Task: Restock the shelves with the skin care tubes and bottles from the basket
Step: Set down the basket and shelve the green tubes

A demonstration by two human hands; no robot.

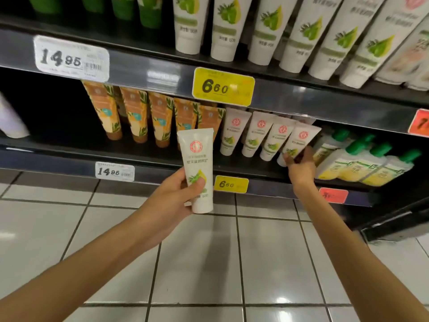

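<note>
Your left hand [183, 194]: grip clamped on a white tube [197, 163], thumb across its front, cap end down, held in the air short of the lower shelf [162, 156].

Your right hand [299, 168], at about 3 o'clock from the first: grip closed round the lower end of the tilted tube [301, 138]. This is the rightmost of the white row [248, 135], and its top leans toward 1 o'clock. The basket is not in view.

Risks, as judged from here:

1. The tilted tube rests on a narrow cap, if it rests at all; whether the cap touches the shelf cannot be told. Let go before it is upright and it likely falls toward 3 o'clock onto the green-capped bottles [362, 159], or slides off the shelf front to the floor [209, 263].

2. The row stands close-packed. Push the tilted tube hard toward 9 o'clock and its neighbours may go over in turn, toward the orange tubes [137, 117].

3. Your eyes and effort are on the right side — the left grip sits low on its tube, and a loosened thumb would drop it to the floor.

4. The white tube hides the shelf spot directly behind it, so a free gap there is unconfirmed. Forcing it in blind would knock whatever stands there.
</note>
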